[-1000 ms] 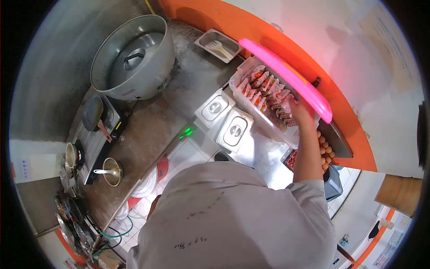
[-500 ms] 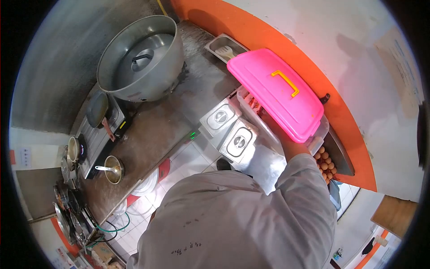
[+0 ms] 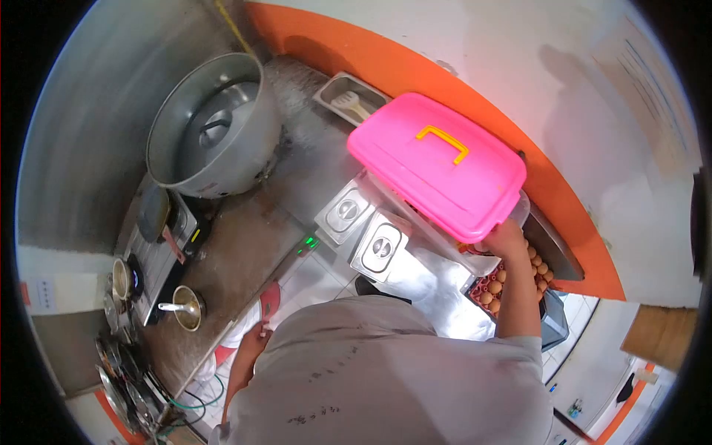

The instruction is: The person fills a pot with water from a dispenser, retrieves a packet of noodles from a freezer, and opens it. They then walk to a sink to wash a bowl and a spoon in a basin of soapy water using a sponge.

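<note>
Right hand [image 3: 506, 239] gripping near edge of rectangular pink plastic lid [image 3: 437, 167], red tray of brown eggs [image 3: 491, 288] just right (arm partly covering), left hand [image 3: 256, 337] grip unclear

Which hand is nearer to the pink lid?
Right. The right hand holds the pink lid at its near corner; the left hand is low beside the counter, well apart.

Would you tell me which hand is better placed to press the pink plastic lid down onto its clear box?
Probably the right hand: it touches the near corner of the pink plastic lid, while the left hand hangs low by the steel counter, far from it.
</note>
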Tool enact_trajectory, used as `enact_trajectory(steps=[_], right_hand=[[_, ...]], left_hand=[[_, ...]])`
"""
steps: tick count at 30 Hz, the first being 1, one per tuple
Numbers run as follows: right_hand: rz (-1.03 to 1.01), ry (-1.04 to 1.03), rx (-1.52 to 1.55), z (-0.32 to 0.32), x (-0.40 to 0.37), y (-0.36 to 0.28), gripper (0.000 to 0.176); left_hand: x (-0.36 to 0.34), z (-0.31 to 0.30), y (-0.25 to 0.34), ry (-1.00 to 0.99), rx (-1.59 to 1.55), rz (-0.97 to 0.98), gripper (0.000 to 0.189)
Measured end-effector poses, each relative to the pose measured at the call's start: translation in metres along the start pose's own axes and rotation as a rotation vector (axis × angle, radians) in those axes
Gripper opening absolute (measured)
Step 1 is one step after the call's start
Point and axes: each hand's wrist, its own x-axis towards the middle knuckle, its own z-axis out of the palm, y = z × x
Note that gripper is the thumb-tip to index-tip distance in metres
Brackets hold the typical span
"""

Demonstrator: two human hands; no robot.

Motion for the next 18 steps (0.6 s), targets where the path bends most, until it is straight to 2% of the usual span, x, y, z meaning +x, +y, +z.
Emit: enact_trajectory(steps=[1, 2, 4, 7, 9, 12, 13, 15, 16, 17, 18], right_hand=[[0.219, -0.017, 0.071, -0.013, -0.009, 0.0, 0.071], [0.236, -0.004, 0.081, -0.02, -0.018, 0.009, 0.071], [0.281, 0.097, 0.029, -0.029, -0.04, 0.028, 0.063], [0.322, 0.084, 0.185, -0.051, -0.073, 0.039, 0.059], [0.328, 0.147, 0.253, -0.06, -0.105, 0.041, 0.056], [0.272, 0.245, 0.279, -0.063, -0.155, 0.055, 0.055], [0.289, 0.262, 0.286, -0.06, -0.171, 0.06, 0.055], [0.431, 0.155, 0.326, -0.055, -0.203, 0.073, 0.054], [0.408, 0.185, 0.408, -0.054, -0.218, 0.07, 0.054], [0.494, 0.148, 0.387, -0.049, -0.231, 0.073, 0.056], [0.495, 0.162, 0.404, -0.042, -0.245, 0.078, 0.057]], left_hand=[[0.02, -0.013, 0.044, -0.004, -0.033, 0.101, 0.039], [0.041, -0.025, 0.092, 0.057, 0.111, 0.254, 0.039], [0.069, -0.05, 0.205, -0.066, 0.118, 0.203, 0.047], [0.107, -0.044, 0.344, -0.02, 0.407, 0.564, 0.055], [0.131, -0.02, 0.415, 0.011, 0.518, 0.832, 0.059], [0.157, 0.035, 0.488, 0.067, 0.596, 1.111, 0.061], [0.164, 0.051, 0.496, 0.059, 0.603, 1.133, 0.061], [0.182, 0.084, 0.507, 0.054, 0.786, 1.212, 0.058], [0.184, 0.097, 0.504, 0.098, 0.718, 1.258, 0.053], [0.183, 0.107, 0.508, 0.093, 0.719, 1.274, 0.053], [0.182, 0.117, 0.511, 0.024, 0.694, 1.263, 0.049]])
